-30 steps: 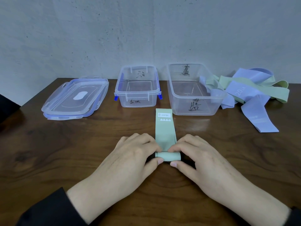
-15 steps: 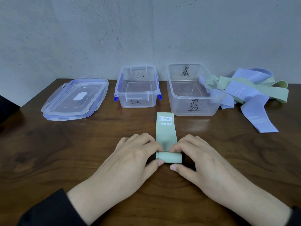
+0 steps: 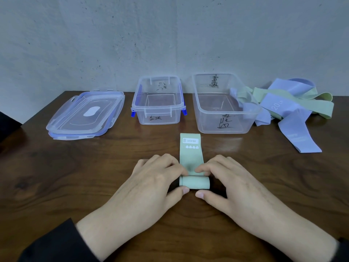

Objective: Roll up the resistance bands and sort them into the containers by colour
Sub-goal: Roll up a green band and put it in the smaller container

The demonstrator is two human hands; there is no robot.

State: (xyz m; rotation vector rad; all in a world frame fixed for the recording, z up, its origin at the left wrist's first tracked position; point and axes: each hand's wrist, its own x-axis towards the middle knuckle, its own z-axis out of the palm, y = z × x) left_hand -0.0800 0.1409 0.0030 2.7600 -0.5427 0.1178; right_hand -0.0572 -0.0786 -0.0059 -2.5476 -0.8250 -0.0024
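Observation:
A pale green resistance band (image 3: 191, 154) lies flat on the wooden table in front of me, its near end wound into a small roll. My left hand (image 3: 151, 184) pinches the roll's left end between thumb and fingers. My right hand (image 3: 232, 184) pinches the right end the same way. The band's far end carries a white "HEAVY" label. Two clear containers stand behind: a smaller one with blue clips (image 3: 157, 118) and a larger one (image 3: 224, 127), both with handwriting and nothing inside.
A heap of loose purple and green bands (image 3: 290, 108) lies at the far right, partly behind the larger container. Two stacked clear lids (image 3: 85, 114) rest at the far left. A grey wall closes the table's far edge.
The roll has grown thicker and moved away from me along the band, so the flat part is shorter. Both hands moved forward with it.

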